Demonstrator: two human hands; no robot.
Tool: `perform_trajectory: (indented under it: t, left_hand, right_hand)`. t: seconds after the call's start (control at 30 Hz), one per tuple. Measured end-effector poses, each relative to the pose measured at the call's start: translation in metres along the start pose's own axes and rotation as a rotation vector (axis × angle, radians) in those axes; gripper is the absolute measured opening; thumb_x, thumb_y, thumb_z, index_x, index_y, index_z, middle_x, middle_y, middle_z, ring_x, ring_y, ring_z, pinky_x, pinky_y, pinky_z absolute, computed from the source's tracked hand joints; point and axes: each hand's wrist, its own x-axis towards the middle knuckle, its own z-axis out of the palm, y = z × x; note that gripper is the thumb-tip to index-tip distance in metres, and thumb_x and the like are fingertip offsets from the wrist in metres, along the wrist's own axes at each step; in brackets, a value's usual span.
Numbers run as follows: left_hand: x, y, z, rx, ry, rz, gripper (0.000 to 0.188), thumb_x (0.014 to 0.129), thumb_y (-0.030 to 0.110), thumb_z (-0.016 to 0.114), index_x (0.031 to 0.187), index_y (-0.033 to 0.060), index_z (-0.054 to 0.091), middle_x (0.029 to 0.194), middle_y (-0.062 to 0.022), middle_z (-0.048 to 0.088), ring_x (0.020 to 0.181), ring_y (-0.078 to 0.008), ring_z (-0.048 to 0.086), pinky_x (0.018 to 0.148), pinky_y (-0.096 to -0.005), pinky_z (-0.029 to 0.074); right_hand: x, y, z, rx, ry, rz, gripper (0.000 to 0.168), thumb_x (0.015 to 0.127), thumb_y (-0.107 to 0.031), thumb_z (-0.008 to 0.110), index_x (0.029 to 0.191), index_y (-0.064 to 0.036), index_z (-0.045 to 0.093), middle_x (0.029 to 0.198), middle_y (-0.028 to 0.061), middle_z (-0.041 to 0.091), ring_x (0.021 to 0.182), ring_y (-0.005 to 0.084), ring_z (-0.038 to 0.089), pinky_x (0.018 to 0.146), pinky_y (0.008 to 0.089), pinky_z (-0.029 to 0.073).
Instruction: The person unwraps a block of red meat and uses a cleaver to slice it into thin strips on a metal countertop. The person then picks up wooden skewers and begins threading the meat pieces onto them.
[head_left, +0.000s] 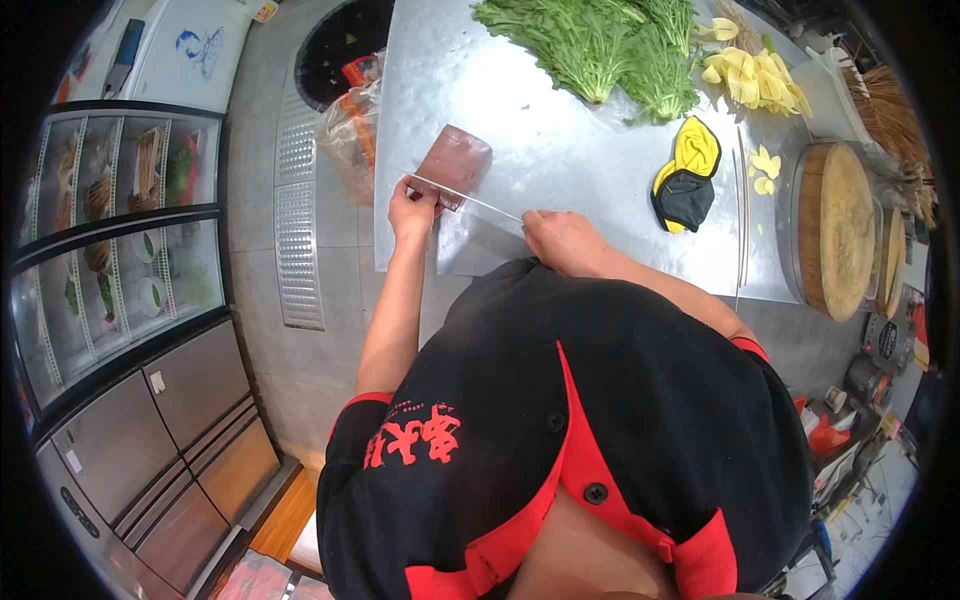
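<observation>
A reddish-brown block with a smooth, glossy surface lies near the left edge of the metal table. My left hand has its fingers curled around the near left end of this block. Across the block runs the thin blade of a knife, seen almost edge-on. My right hand is closed at the knife's right end and hides the handle. The blade's far end passes close to my left fingers; whether they touch it I cannot tell.
Leafy greens lie at the back. Pale yellow slices are piled right of them. A yellow and black cloth item, thin sticks and a round wooden chopping block are at right. A plastic bag stands beyond the left edge.
</observation>
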Motion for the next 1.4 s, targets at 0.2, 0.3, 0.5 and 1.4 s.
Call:
perform_trajectory:
  t: [0.2,0.3,0.5,1.4]
  left_hand:
    - [0.000,0.000,0.000,0.000,0.011,-0.004,0.046,0.083,0.002,0.064,0.125,-0.0025,0.045,0.103,-0.0161,0.060,0.081,-0.0203,0.063,0.062,-0.0294,0.059]
    - [0.000,0.001,0.000,0.008,0.011,-0.007,0.045,0.083,0.002,0.064,0.124,-0.0023,0.045,0.102,-0.0160,0.060,0.080,-0.0202,0.063,0.062,-0.0294,0.059]
    - [0.000,0.002,0.000,0.023,-0.016,0.024,0.052,0.083,0.002,0.064,0.128,-0.0070,0.037,0.104,-0.0202,0.060,0.077,-0.0215,0.065,0.063,-0.0300,0.058]
    - [0.006,-0.008,0.000,0.035,0.004,0.060,0.039,0.079,0.006,0.069,0.112,-0.0033,0.051,0.095,-0.0151,0.063,0.072,-0.0178,0.064,0.057,-0.0285,0.058]
  right_hand:
    - [0.001,-0.002,-0.003,-0.023,-0.016,0.005,0.014,0.085,-0.012,0.048,0.088,0.001,0.054,0.086,0.0206,0.064,0.079,0.0387,0.063,0.069,0.0465,0.051]
    - [0.002,0.004,0.005,-0.002,0.049,-0.031,0.012,0.086,-0.012,0.050,0.083,-0.001,0.049,0.078,0.0183,0.061,0.072,0.0386,0.060,0.065,0.0466,0.048]
    - [0.002,0.002,0.004,-0.031,0.036,-0.019,0.012,0.086,-0.013,0.050,0.084,-0.001,0.049,0.080,0.0179,0.062,0.073,0.0384,0.061,0.065,0.0462,0.049]
    - [0.032,0.006,0.015,-0.069,-0.073,-0.007,0.013,0.081,-0.004,0.049,0.091,0.003,0.054,0.086,0.0222,0.064,0.082,0.0383,0.063,0.069,0.0459,0.051]
